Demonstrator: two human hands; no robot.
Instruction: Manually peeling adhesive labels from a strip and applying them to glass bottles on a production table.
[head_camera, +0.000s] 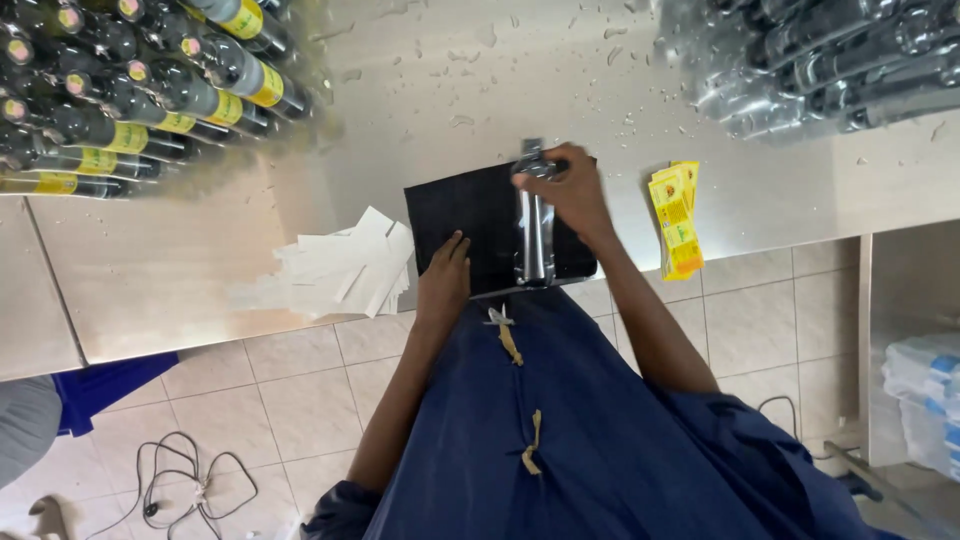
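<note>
A dark glass bottle (534, 235) lies lengthwise on a black mat (462, 215) at the near edge of a steel counter (420, 90). My right hand (565, 188) is wrapped over the bottle's far end, fingers closed on it. My left hand (443, 280) rests on the mat's near left part beside the bottle, fingers together and flat. A stack of yellow labels (676, 218) lies just right of the mat. My blue apron (560, 420) fills the lower middle of the view.
White paper backing strips (345, 268) are piled left of the mat. Labelled dark bottles (130, 90) lie stacked at the far left. Unlabelled wet bottles (830, 55) lie stacked at the far right. Cables (180, 485) lie on the tiled floor.
</note>
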